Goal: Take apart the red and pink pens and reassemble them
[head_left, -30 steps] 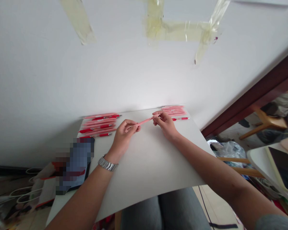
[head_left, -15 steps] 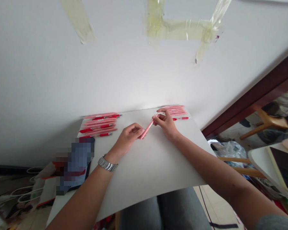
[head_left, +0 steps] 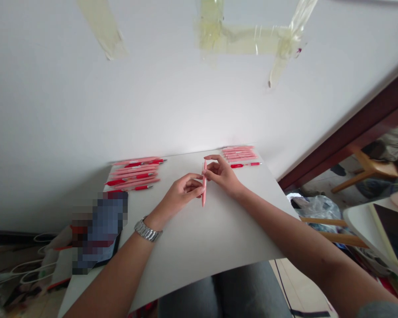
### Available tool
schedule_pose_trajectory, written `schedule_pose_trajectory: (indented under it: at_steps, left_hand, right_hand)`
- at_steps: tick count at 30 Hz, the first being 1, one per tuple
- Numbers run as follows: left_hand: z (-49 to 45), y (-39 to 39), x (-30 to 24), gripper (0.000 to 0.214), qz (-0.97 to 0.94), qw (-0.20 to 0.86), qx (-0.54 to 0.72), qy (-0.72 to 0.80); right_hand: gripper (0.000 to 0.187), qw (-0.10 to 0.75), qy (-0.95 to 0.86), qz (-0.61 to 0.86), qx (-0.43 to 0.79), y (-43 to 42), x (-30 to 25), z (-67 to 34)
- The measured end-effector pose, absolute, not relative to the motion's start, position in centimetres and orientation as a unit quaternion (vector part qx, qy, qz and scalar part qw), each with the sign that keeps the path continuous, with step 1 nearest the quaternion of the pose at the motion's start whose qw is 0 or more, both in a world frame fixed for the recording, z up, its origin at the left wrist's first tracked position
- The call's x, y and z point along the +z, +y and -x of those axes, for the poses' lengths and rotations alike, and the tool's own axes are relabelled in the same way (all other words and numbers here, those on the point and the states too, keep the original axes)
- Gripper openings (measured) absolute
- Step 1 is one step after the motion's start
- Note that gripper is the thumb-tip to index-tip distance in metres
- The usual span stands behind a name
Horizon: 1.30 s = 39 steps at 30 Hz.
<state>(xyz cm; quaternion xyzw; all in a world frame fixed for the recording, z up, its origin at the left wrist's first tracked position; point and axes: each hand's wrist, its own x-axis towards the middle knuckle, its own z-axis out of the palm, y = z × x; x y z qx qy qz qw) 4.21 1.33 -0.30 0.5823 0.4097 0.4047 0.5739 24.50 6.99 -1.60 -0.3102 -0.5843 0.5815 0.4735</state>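
Observation:
A pink pen (head_left: 204,196) stands nearly upright in view, above the middle of the white table. My left hand (head_left: 185,190), with a metal watch on its wrist, pinches the pen's lower half between thumb and fingers. Higher up, my right hand (head_left: 220,174) grips the same pen, its index finger stretched over the top end. To the left lies a loose group of pink and red pens (head_left: 135,170). Behind my right hand, a row of pink pens (head_left: 240,153) lies side by side, with a single red pen (head_left: 247,165) in front of it.
A blurred-out dark blue item (head_left: 102,229) lies at the table's left edge. The white wall (head_left: 172,97) rises behind the table (head_left: 199,247), with strips of tape stuck on it. Right of the table are a plastic bag (head_left: 321,210) and a wooden chair (head_left: 371,170).
The pink pen has turned from a slant to nearly upright. My right hand has shifted left, and its index finger now reaches over the pen's top.

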Motion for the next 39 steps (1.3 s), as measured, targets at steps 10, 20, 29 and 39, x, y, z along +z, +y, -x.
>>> schedule_pose_trajectory:
  at_steps: [10,20,29,39]
  left_hand:
    - [-4.30,1.31,-0.75,0.033,-0.582,0.565,0.410,0.418]
    - [-4.32,1.36,-0.77,0.039,-0.579,0.552,0.420,0.429]
    - [-4.29,1.51,-1.01,0.038,-0.598,0.531,0.420,0.429]
    - [-4.13,1.63,-1.26,0.038,-0.603,0.524,0.419,0.430]
  right_hand:
    - [0.061,0.460,-0.605,0.300,0.576,7.21,-2.41,-24.58]
    - [0.057,0.458,-0.606,0.316,0.569,7.13,-1.94,-24.53]
    - [0.061,0.465,-0.602,0.312,0.569,6.96,-1.86,-24.36]
    - [0.064,0.470,-0.595,0.314,0.572,6.88,-1.76,-24.37]
